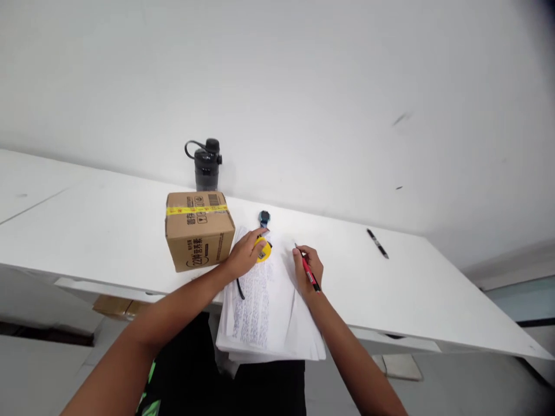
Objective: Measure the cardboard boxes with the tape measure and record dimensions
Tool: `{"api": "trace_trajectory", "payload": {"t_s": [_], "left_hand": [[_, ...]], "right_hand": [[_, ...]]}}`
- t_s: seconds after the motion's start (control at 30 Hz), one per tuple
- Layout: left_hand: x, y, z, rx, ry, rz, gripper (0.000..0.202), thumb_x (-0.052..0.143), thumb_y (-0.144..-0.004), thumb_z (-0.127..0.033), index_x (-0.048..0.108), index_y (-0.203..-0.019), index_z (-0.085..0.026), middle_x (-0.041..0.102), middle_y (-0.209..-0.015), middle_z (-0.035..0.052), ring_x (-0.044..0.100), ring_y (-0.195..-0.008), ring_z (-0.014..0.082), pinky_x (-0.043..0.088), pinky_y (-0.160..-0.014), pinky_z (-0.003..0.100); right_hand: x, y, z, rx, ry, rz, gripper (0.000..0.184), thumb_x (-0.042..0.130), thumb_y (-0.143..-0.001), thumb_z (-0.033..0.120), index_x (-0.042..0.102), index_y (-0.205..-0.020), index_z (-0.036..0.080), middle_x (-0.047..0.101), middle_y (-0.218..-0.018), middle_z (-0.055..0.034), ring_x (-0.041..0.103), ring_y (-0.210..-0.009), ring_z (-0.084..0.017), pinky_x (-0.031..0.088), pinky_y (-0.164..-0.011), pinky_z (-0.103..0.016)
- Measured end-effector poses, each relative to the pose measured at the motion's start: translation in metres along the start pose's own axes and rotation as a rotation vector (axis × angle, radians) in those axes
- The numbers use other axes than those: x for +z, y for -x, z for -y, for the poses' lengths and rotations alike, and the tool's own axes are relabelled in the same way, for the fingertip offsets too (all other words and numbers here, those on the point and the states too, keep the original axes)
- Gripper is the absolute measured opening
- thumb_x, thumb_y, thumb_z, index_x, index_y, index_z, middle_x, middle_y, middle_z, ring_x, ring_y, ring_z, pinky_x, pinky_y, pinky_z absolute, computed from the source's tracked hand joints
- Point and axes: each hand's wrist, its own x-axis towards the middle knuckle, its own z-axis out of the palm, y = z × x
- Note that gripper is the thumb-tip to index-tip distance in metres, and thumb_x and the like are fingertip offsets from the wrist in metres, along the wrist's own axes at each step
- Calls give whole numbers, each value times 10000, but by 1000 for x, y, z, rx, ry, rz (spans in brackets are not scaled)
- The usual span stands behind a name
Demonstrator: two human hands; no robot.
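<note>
A stack of paper sheets [281,323] lies at the table's front edge, partly overhanging it, with rows of blue handwriting on its left half. My left hand [246,253] rests on the upper part of the stack, its fingers closed on a round yellow tape measure [263,251]. A black strap [240,289] hangs out below that hand. My right hand [309,267] grips a red pen [308,270] with a black end, its tip pointing up and left near the sheets' right edge. Just beyond my left fingertips lies a blue-and-black wristwatch [264,218].
A taped cardboard box [199,231] stands left of the papers on the white table [108,225]. Behind it, near the wall, is a black bottle [207,164] with a loop handle. A black pen [377,243] lies to the right.
</note>
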Motion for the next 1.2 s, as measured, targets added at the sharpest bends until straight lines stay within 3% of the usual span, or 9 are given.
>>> {"api": "trace_trajectory", "payload": {"t_s": [0.23, 0.33, 0.4, 0.5, 0.7, 0.87, 0.97, 1.07, 1.2], "left_hand": [[-9, 14, -16, 54, -4, -139, 328, 451, -963, -429, 503, -1195, -203, 635, -1198, 126, 610, -1136, 247, 477, -1010, 443], [-20, 31, -37, 163, 98, -275, 365, 470, -953, -479, 470, -1205, -215, 621, -1193, 138, 618, -1108, 255, 497, -977, 451], [-30, 47, -58, 250, 181, -360, 365, 464, -961, -483, 454, -1218, -225, 610, -1190, 140, 621, -1089, 249, 508, -964, 453], [-52, 71, -97, 319, 230, -487, 292, 480, -967, -446, 529, -1174, -247, 570, -1246, 128, 571, -1190, 245, 465, -1049, 462], [-143, 90, -149, 19, 541, -658, 284, 710, -811, -455, 699, -978, -225, 516, -1375, 96, 561, -1201, 256, 476, -1006, 404], [-231, 90, -139, -413, 822, -267, 377, 851, -650, -429, 715, -865, -150, 679, -1026, 96, 607, -959, 188, 455, -767, 283], [-254, 74, -121, -574, 723, -171, 393, 864, -621, -449, 700, -806, -144, 665, -907, 61, 582, -823, 137, 411, -669, 247], [-260, 56, -104, -665, 648, -275, 361, 859, -595, -398, 609, -693, -156, 592, -763, 0, 536, -678, 103, 395, -613, 249], [-261, 39, -98, -685, 553, -428, 334, 790, -625, -348, 508, -677, -179, 501, -707, -44, 501, -628, 86, 391, -591, 247]], "right_hand": [[7, -8, 13, -138, 244, 244, 430, 485, -870, 156, 596, -1283, 203, 571, -1293, -165, 649, -918, -238, 500, -852, -424], [-4, 2, 46, -103, -82, 351, 529, 504, -907, 258, 442, -1432, 255, 491, -1411, -163, 607, -1106, -265, 477, -955, -483], [-11, 17, 76, -78, -436, 574, 682, 605, -881, 425, 315, -1490, 321, 475, -1435, -130, 584, -1174, -260, 512, -933, -457], [-11, 39, 127, -91, -744, 816, 842, 759, -732, 568, 354, -1429, 323, 571, -1316, -100, 619, -1108, -258, 551, -870, -408], [4, 12, 225, -379, -411, 638, 438, 685, -808, 467, 494, -1134, 245, 656, -1028, -71, 643, -891, -235, 534, -749, -368], [10, -42, 283, -588, 33, 814, 311, 564, -832, 253, 531, -1141, 277, 678, -977, -13, 629, -819, -205, 460, -694, -316], [18, -70, 285, -581, -3, 941, 258, 585, -806, 270, 557, -1062, 269, 667, -1010, -6, 614, -898, -211, 452, -749, -315], [27, -97, 257, -431, -74, 1069, 247, 636, -773, 331, 562, -990, 242, 659, -975, -14, 608, -911, -220, 457, -754, -314], [33, -120, 207, -279, -30, 999, 270, 632, -766, 356, 591, -1007, 242, 667, -940, -17, 604, -878, -230, 450, -745, -336]]}}
